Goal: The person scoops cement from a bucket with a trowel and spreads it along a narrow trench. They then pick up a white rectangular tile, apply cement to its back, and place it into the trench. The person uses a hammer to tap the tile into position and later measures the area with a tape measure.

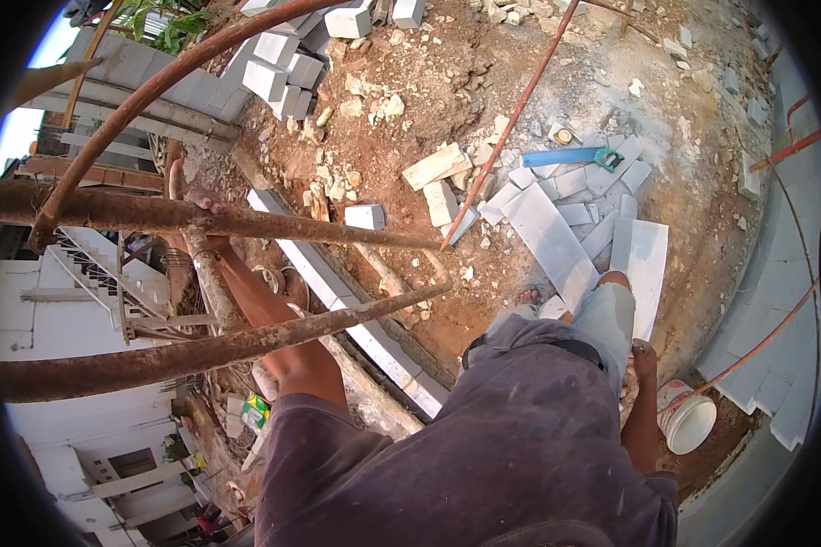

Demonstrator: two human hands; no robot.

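Observation:
My left arm reaches out to a rusty scaffold frame, and my left hand point(212, 207) is closed round its thick pipe point(283, 224). The pipe covers part of that hand; the fingers show above it. A second rusty bar point(246, 348) of the frame crosses over my forearm. Down by my right leg hangs my right hand point(644, 354), beside a pale grey board point(639, 264). Its fingers are mostly hidden, so I cannot tell whether they hold anything. Near it, to the right, is a white bucket point(688, 424).
A blue handsaw point(570, 157) with a green handle lies on cut light blocks point(575, 214) ahead. A tape measure point(564, 137) is beside it. More blocks point(274, 77) are piled far left. A low block row point(337, 296) runs along my left. Rubble point(383, 105) covers the dirt.

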